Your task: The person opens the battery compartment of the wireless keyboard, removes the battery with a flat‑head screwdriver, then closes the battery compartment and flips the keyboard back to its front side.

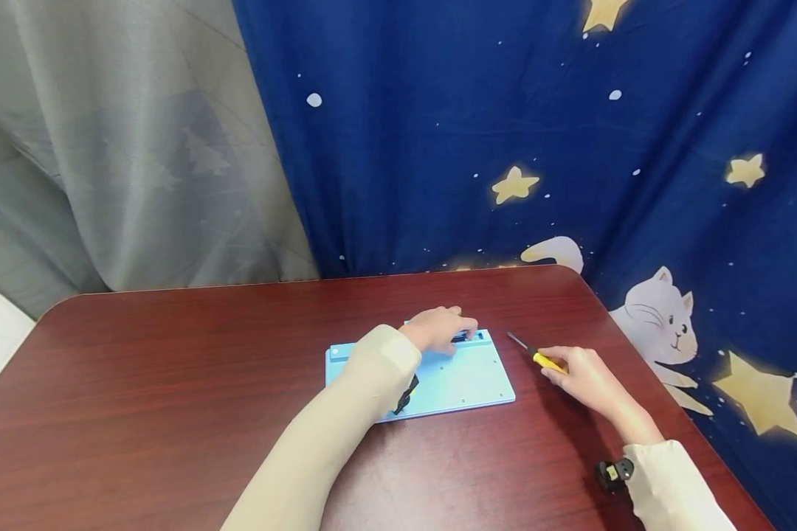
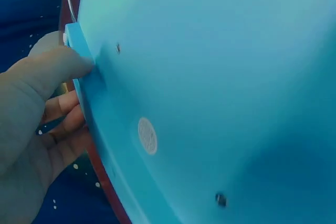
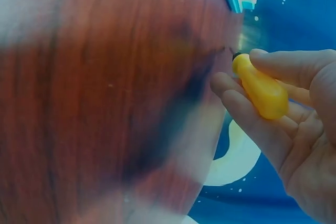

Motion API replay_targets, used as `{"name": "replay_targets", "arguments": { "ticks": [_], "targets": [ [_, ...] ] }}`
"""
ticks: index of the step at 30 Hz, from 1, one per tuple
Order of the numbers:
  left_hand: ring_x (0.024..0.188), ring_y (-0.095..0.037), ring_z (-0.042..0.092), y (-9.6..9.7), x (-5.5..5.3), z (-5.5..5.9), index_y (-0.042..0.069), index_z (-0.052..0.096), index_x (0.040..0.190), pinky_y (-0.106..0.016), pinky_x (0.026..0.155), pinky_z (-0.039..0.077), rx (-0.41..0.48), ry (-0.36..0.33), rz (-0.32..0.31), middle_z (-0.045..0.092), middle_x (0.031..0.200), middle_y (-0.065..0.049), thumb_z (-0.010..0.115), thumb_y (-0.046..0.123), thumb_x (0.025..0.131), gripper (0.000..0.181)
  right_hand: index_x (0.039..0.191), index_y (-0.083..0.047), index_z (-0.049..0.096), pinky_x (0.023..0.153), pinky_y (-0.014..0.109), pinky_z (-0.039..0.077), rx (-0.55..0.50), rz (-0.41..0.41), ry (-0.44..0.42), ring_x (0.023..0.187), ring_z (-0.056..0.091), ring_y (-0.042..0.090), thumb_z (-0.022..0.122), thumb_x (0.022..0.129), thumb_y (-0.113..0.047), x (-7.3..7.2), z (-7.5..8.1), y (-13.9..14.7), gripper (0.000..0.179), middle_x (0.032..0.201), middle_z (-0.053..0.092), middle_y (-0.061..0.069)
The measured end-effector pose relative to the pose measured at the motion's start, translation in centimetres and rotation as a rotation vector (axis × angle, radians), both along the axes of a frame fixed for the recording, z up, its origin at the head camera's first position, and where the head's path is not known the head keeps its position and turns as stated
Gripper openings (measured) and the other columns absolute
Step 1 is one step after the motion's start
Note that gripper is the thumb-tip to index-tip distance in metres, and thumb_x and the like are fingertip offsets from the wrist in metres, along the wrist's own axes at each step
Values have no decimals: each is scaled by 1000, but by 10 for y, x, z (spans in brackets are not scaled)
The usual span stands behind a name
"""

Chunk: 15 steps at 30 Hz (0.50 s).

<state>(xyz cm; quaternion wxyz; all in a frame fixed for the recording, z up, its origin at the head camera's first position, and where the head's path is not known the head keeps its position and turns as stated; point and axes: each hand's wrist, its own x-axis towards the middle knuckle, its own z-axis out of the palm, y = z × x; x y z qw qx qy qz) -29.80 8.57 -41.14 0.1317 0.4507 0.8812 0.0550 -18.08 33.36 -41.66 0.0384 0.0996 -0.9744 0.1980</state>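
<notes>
A light-blue keyboard lies underside up on the table, with small screw holes in its flat back and a raised ridge along the far edge. My left hand is at the right part of that ridge, beside a dark slot. In the left wrist view the thumb presses the ridge's near side while the other fingers curl behind the far edge. To the right of the keyboard, my right hand holds a screwdriver by its yellow handle, pinched between thumb and fingers. Its metal shaft points toward the far left, above the table.
The dark red wooden table has a rounded far right corner. Behind it hang a grey curtain and a blue curtain with stars and a cat. A round pale label is on the keyboard's back.
</notes>
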Motion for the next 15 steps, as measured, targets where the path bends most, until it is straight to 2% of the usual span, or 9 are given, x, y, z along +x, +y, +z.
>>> {"name": "replay_targets", "arguments": {
  "ticks": [5, 8, 11, 15],
  "targets": [
    [81, -14, 48, 6, 1, 4, 25, 49, 104, -27, 64, 42, -77, 13, -13, 50, 100, 1, 68, 16, 83, 30, 105, 3, 64, 61, 33, 45, -17, -47, -2, 64, 53, 15, 70, 77, -7, 0, -6, 0, 30, 77, 63, 6],
    [80, -13, 47, 11, 2, 7, 24, 47, 104, -26, 61, 41, -120, -7, 5, 49, 93, 3, 68, 14, 83, 31, 105, 2, 62, 53, 30, 41, -33, -79, -47, 57, 50, 12, 69, 79, -9, 1, -9, -2, 30, 65, 55, -1],
    [78, -12, 47, 16, 3, 12, 23, 46, 105, -24, 57, 40, -166, -8, 11, 49, 89, 3, 67, 12, 83, 33, 108, 0, 60, 49, 29, 38, -27, -110, -110, 55, 48, 13, 68, 80, -11, 2, -11, -3, 32, 63, 51, -2],
    [74, -12, 47, 21, 5, 16, 22, 44, 103, -22, 56, 38, -226, 9, 13, 49, 83, 2, 67, 11, 84, 32, 110, 0, 59, 48, 30, 39, -20, -138, -151, 56, 48, 14, 68, 80, -12, 2, -14, -5, 34, 64, 51, -1]
  ]
}}
